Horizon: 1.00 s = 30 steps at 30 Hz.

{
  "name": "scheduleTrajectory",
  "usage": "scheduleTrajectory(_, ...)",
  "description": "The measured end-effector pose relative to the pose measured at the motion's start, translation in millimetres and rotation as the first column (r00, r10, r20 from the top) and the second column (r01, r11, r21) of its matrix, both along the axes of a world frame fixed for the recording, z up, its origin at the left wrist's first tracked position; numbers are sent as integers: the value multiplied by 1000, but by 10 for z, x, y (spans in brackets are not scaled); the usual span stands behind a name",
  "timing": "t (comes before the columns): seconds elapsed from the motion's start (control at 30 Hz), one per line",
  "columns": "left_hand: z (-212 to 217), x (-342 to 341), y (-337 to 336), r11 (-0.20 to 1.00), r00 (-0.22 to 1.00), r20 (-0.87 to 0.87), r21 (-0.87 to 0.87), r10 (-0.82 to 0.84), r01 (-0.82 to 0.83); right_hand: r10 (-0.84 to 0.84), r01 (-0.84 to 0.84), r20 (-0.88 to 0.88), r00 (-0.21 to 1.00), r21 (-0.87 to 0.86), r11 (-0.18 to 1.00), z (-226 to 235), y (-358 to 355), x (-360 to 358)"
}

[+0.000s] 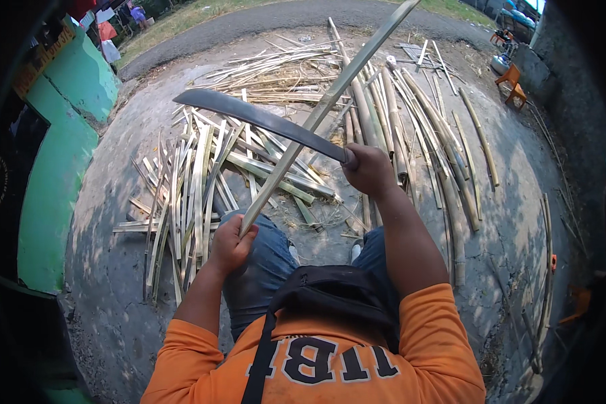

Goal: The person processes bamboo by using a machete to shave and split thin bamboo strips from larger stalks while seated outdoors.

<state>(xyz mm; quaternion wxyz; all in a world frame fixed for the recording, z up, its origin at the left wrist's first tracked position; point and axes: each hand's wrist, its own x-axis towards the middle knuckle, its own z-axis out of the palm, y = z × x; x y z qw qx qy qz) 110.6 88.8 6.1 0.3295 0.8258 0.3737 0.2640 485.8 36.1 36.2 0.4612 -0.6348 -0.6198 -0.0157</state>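
Left hand (232,244) closed on near end of long bamboo strip (331,96), strip slanting to far right. Right hand (372,172) gripping machete (266,122) by its handle; blade points far left, crosses strip, contact unclear. Looks like shaving or trimming: use short, shallow strokes, blade travel away from left hand and jeans (256,269). Sharp edge not distinguishable. Room: strip pile (202,182) left and poles (384,111) far right crowd low swings; keep these 2 hands high.
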Motion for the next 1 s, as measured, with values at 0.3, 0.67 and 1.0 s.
scheduleTrajectory(0.3, 37, -43, 25, 999, 998, -60, -18, -35, 34, 4, 0, 242, 970, -18, 1000, -78, 100, 157)
scheduleTrajectory(0.67, -3, -40, 66, 996, 1000, -30, -88, -4, 1, 139, -119, 151, 979, -129, 984, -166, 97, -18)
scheduleTrajectory(1.0, -50, -11, 82, 986, 994, -63, -136, 87, -95, 104, -79, 413, 905, -77, 994, -367, 248, 81)
